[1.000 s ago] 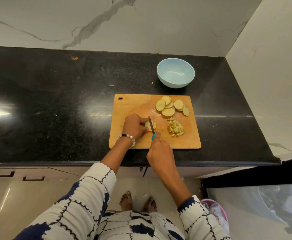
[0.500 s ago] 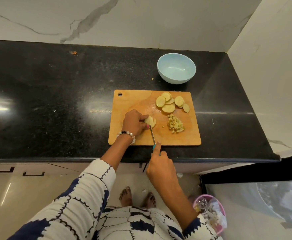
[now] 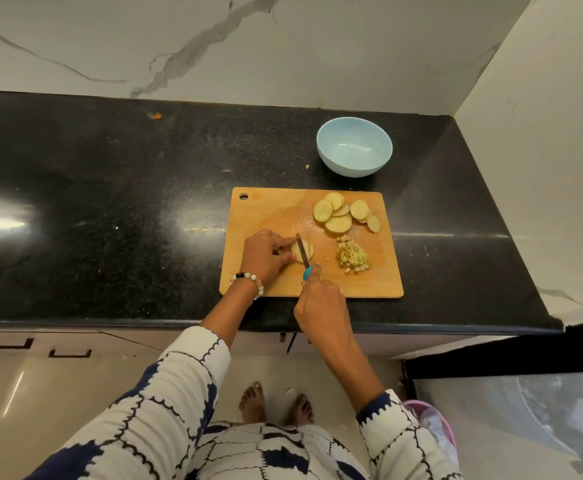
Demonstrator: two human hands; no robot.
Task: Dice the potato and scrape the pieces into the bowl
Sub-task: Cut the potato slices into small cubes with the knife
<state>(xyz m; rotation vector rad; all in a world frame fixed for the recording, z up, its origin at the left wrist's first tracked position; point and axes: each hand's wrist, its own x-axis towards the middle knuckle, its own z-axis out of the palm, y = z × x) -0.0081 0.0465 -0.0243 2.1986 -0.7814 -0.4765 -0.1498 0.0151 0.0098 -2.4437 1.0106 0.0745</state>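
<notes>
A wooden cutting board lies on the black counter. My left hand pinches a stack of potato slices near the board's middle. My right hand grips a knife with a teal handle, its blade lying across that stack. Several round potato slices sit at the board's far right. A small pile of diced potato lies just right of the knife. A light blue bowl stands empty behind the board.
The black counter runs left of the board, with a marble wall behind and another wall on the right. A small orange scrap lies far left. A pink bin sits on the floor at lower right.
The knife blade was drawn back toward me off the stack half a second ago and now lies across it again. My left hand keeps its hold on the slices.
</notes>
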